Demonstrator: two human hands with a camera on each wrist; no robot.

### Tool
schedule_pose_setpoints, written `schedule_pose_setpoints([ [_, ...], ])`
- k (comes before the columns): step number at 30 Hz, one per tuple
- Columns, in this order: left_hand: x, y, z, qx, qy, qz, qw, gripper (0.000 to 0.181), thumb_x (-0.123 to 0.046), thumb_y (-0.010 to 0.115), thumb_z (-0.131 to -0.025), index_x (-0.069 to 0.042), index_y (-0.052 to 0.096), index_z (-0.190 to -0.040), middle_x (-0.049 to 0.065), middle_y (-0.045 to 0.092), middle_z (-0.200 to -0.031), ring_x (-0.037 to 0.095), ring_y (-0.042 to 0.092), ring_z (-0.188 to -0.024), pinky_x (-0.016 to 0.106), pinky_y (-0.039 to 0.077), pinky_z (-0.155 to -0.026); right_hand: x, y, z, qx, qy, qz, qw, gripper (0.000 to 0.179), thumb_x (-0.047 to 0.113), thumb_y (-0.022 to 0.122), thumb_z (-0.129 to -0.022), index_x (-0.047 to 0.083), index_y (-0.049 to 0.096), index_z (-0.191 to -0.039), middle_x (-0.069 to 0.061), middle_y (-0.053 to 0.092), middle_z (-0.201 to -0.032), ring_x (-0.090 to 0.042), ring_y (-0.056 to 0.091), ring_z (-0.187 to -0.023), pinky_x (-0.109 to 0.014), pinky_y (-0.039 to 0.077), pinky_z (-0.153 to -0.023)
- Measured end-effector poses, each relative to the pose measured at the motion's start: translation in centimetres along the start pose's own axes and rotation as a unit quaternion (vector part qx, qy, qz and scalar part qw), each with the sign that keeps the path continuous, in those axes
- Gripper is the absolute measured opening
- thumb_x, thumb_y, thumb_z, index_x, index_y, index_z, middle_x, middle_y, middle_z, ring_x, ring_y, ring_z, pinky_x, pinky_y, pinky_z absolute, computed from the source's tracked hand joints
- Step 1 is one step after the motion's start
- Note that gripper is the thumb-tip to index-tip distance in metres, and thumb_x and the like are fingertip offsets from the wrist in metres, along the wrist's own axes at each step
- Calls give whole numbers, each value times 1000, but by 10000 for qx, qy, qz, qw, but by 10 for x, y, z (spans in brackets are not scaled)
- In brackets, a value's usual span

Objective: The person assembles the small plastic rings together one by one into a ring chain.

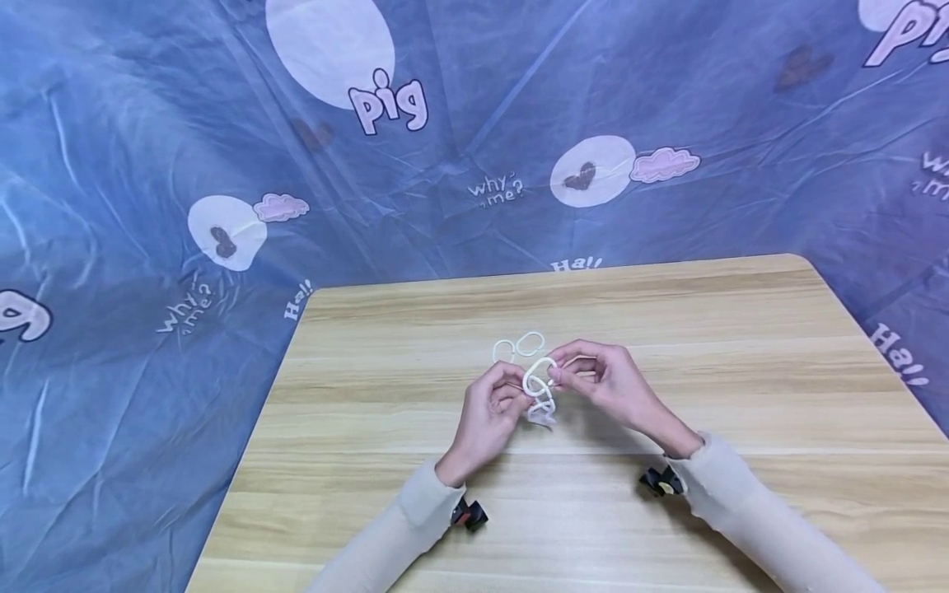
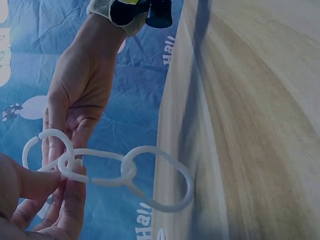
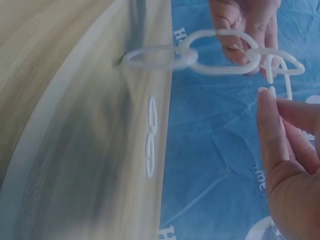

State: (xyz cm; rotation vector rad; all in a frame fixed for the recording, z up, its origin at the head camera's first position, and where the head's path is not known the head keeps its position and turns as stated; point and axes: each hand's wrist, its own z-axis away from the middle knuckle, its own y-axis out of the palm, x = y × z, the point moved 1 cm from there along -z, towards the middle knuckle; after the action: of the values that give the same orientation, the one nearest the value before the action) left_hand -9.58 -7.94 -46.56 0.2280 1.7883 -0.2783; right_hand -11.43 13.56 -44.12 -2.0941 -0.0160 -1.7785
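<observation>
Over the table, my left hand [image 1: 485,420] and right hand [image 1: 611,385] hold a short chain of white plastic oval links. The top link [image 1: 527,377] is between both sets of fingertips. Several more links [image 1: 542,411] hang below it. In the left wrist view, the lower end link [image 2: 189,185] loops through a middle link [image 2: 102,152], which passes through a link [image 2: 68,146] at the left fingers. In the right wrist view, my right thumb and fingers pinch a link [image 3: 288,86] by its side; fingers partly hide it.
Two loose white links, one to the left [image 1: 504,342] and one to the right [image 1: 544,340], lie just beyond the hands on the wooden table [image 1: 356,461]. A blue printed cloth [image 1: 460,123] hangs behind the table. Each sleeve cuff carries a small black wrist camera [image 1: 470,515].
</observation>
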Motion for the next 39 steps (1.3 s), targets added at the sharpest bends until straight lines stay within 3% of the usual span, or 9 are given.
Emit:
schedule_pose_setpoints([
  [6, -3, 2, -1, -11, -137, 4, 9999, 29, 13, 65, -92, 6, 62, -120, 28, 69, -113, 32, 73, -93, 27, 67, -85, 2, 3, -2, 8, -108, -39, 9999, 27, 6, 77, -93, -2, 71, -118, -22, 77, -106, -12, 78, -80, -34, 68, -78],
  [14, -4, -2, 2, -19, -156, -16, 9999, 26, 11, 67, -92, 6, 65, -117, 26, 70, -111, 28, 73, -92, 26, 67, -84, 5, 0, 2, -88, -315, -2, 9995, 25, 7, 74, -96, -1, 71, -119, -24, 75, -111, -31, 79, -86, -41, 68, -82],
  [22, -1, -7, 8, 53, -219, -340, 9992, 24, 6, 69, -94, 3, 70, -118, 21, 75, -110, 41, 74, -94, 26, 67, -85, 14, 0, 7, -227, -515, -1, 9984, 21, 6, 72, -97, -4, 71, -115, -18, 76, -102, -16, 77, -78, -30, 68, -72],
  [26, 0, -8, 10, 99, -207, -452, 9987, 22, 2, 70, -95, 1, 72, -117, 18, 76, -111, 39, 74, -94, 26, 66, -85, 18, 0, 9, -262, -541, 19, 9982, 18, 7, 72, -97, -3, 72, -113, -16, 77, -98, -13, 76, -76, -29, 67, -66],
  [31, 1, -8, 11, 95, -65, -543, 9985, 21, -2, 71, -97, -1, 74, -117, 17, 77, -114, 40, 75, -96, 27, 67, -86, 20, 0, 10, -227, -549, -42, 9982, 16, 6, 72, -97, -1, 73, -112, -16, 77, -98, -13, 76, -75, -31, 67, -69],
  [39, 1, -9, 10, -66, 32, -888, 9960, 22, -4, 70, -97, 0, 74, -119, 14, 78, -115, 26, 76, -98, 32, 67, -88, 20, 0, 11, -242, -592, -47, 9979, 15, 7, 72, -97, 1, 74, -110, -15, 78, -97, -14, 77, -75, -31, 67, -69],
])
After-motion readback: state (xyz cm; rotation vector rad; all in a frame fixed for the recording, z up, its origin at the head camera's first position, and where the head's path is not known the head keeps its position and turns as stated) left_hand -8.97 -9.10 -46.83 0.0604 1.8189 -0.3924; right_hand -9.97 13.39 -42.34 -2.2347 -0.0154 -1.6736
